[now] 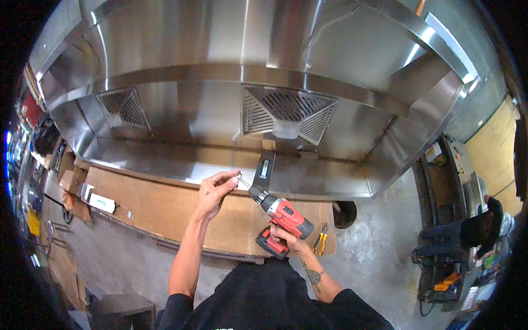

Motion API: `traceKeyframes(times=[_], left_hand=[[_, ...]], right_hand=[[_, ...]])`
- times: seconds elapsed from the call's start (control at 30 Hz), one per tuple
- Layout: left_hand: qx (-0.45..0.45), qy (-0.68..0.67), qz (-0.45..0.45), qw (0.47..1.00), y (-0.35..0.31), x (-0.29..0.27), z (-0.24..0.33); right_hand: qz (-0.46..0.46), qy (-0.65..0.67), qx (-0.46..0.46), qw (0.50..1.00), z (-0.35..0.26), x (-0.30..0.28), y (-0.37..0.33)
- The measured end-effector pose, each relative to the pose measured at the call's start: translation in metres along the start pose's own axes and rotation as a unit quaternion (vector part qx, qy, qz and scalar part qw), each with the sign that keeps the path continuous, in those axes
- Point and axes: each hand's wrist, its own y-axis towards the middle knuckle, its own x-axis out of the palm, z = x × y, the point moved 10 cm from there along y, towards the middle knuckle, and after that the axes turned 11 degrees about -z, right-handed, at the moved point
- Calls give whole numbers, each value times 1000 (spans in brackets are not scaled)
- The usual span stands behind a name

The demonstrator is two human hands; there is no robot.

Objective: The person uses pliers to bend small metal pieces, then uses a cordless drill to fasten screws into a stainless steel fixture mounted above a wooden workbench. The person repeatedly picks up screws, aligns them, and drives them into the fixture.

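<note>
My right hand (285, 235) is wrapped round the grip of a red and black cordless drill (287, 218). The drill points up and to the left, with a thin bit (244, 182) in its black chuck. At the bit's tip, my left hand (215, 193) pinches with thumb and forefinger; a tiny pale piece shows there, too small to name. Beyond both hands stands a large stainless steel hood (192, 129), its open side facing me. A dark flat strip with a light label (264, 168) lies at the hood's near edge, just past the chuck.
The hood rests on a cardboard-covered bench (148, 201). Yellow-handled pliers (320, 242) lie at the bench's right end, near a dark round bin (345, 214). A small white box (102, 203) sits far left. Another person (467, 234) is at the right, by equipment.
</note>
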Motion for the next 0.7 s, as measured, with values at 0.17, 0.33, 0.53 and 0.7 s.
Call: traceKeyframes(times=[0.17, 0.33, 0.53, 0.7], left_hand=[[115, -45, 42, 991, 60, 42, 98], [235, -37, 66, 969, 106, 80, 184], [331, 54, 90, 938, 146, 114, 253], [353, 40, 71, 932, 178, 129, 289]], right_hand=[[-33, -1, -146, 989, -102, 6, 61], [-91, 37, -206, 974, -166, 4, 120], [-139, 115, -243, 953, -234, 5, 171], [-168, 140, -268, 938, -270, 7, 203]])
